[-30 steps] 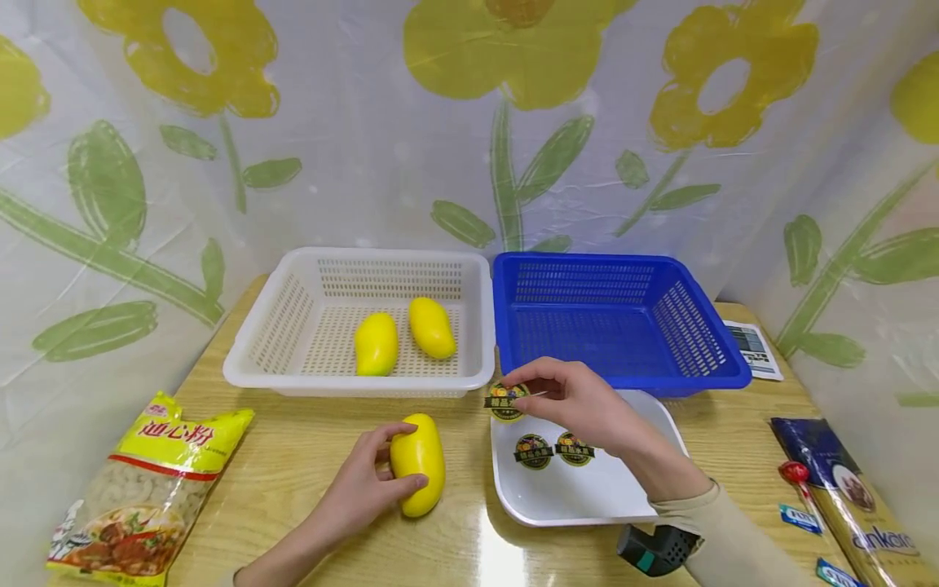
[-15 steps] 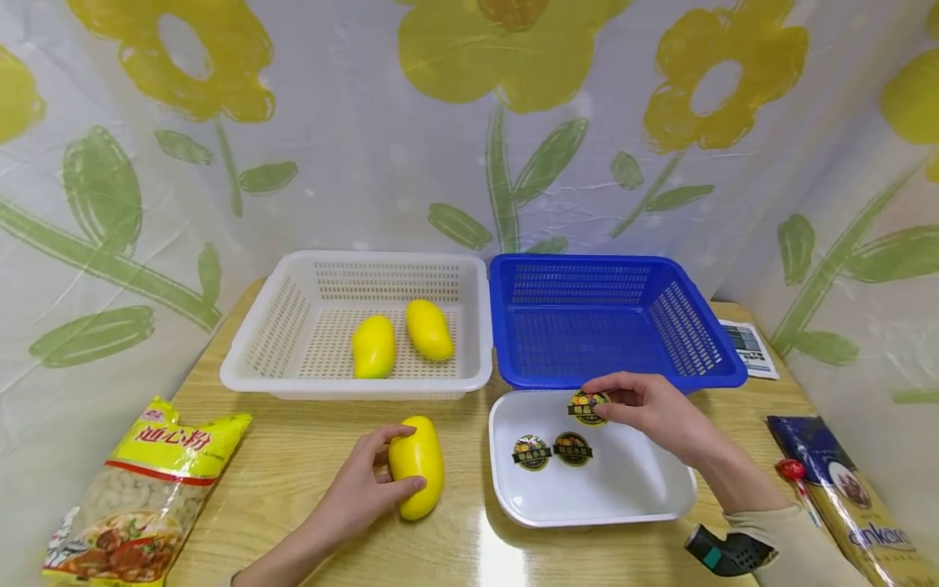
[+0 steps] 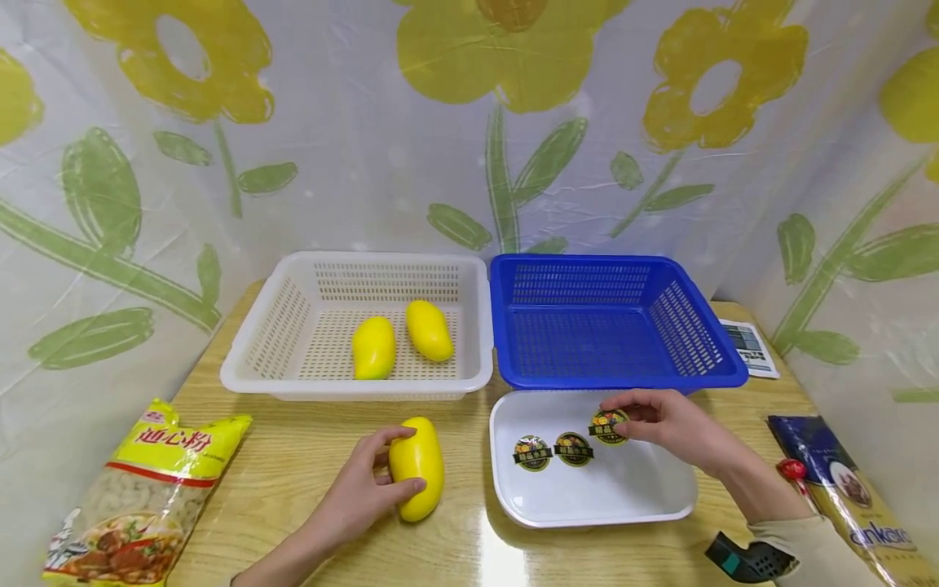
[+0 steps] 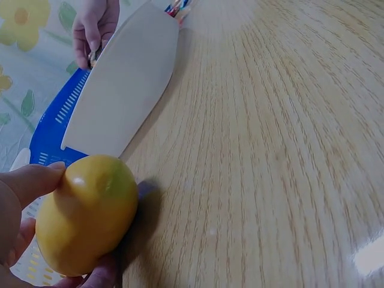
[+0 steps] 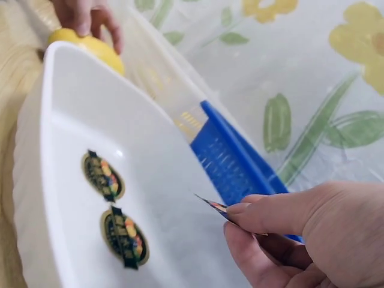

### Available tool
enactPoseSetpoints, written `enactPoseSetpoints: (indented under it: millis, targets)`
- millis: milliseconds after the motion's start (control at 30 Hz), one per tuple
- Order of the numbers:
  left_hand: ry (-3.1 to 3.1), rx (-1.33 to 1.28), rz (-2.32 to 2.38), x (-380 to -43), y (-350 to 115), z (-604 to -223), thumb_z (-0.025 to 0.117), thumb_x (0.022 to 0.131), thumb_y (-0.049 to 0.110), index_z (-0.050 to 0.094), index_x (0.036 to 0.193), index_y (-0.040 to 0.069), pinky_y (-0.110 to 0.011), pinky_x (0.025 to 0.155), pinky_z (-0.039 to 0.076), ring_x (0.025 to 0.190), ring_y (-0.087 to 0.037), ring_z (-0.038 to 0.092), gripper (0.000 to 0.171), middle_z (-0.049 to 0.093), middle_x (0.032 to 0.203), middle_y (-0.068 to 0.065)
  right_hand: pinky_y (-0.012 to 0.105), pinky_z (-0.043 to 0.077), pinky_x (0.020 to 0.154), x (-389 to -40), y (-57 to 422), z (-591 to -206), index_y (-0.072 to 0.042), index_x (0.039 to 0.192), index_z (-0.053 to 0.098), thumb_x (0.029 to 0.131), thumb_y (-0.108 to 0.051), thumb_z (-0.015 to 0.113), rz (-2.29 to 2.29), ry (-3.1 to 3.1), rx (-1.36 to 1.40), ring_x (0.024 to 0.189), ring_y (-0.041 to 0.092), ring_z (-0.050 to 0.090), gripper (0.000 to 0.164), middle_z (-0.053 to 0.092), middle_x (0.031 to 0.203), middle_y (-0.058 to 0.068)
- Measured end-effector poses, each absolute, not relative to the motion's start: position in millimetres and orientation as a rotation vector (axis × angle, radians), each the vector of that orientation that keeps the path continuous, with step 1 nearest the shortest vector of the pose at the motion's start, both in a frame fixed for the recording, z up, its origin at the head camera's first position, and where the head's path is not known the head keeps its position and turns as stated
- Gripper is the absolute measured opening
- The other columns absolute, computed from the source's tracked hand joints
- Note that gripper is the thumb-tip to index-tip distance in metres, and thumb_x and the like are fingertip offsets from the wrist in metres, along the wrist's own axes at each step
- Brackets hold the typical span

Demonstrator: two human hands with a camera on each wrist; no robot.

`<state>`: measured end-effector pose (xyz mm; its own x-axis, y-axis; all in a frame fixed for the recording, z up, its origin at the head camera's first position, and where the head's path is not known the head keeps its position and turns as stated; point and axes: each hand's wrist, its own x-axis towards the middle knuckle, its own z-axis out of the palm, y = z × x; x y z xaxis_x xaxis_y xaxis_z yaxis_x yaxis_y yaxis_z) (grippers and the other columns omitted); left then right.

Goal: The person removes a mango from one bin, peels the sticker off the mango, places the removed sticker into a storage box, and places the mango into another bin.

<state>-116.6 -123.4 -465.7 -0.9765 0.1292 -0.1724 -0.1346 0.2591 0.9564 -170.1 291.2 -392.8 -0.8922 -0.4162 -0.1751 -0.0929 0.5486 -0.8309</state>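
A yellow mango lies on the table in front of the white basket. My left hand grips it from the left, thumb and fingers around its sides. Over the white tray, my right hand pinches a round black and gold fruit sticker by its right edge. In the right wrist view the sticker shows nearly edge-on between thumb and finger. Two matching stickers, a left one and a right one, lie side by side on the tray floor.
A white basket behind holds two mangoes. Beside it stands a blue basket, touching the white one. A pasta bag lies at left; at right are a dark and gold packet, a red lollipop and a printed card.
My right hand has carried the sticker from the tray's left rim rightward, then lower over the tray beside the two others. My left hand keeps its hold on the mango.
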Motion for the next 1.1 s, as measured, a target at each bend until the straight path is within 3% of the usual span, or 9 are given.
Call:
enactPoseSetpoints:
  millis: [533,800,1100]
  targets:
    - [2.296,0.016,1.808,-117,-124,-465,0.082,0.079,0.008,0.054,0.132,0.011,-0.032,0.076,0.058,0.109,-0.031,0.058,0.060,0.037,0.138,-0.021,0.025,0.053,0.078,-179,290,-408,-0.002,0.114,0.068,0.090,-0.008,0.068,-1.143,2.514,-0.448,0.097,0.025,0.062,0.025,0.066,0.110,0.010]
    - [2.298,0.014,1.801,-116,-124,-465,0.082,0.079,0.009,0.054,0.132,0.012,-0.033,0.077,0.058,0.109,-0.031,0.058,0.060,0.037,0.138,-0.021,0.023,0.053,0.077,-184,288,-412,0.002,0.112,0.067,0.089,-0.007,0.068,-1.149,2.443,-0.495,0.096,0.024,0.065,0.025,0.067,0.109,0.014]
    - [2.283,0.026,1.792,-116,-124,-464,0.082,0.079,0.012,0.053,0.132,0.012,-0.032,0.077,0.058,0.111,-0.034,0.057,0.061,0.036,0.136,-0.022,0.024,0.052,0.078,-192,291,-410,0.002,0.111,0.069,0.090,-0.011,0.069,-1.077,2.408,-0.479,0.091,0.019,0.065,0.025,0.069,0.104,0.009]
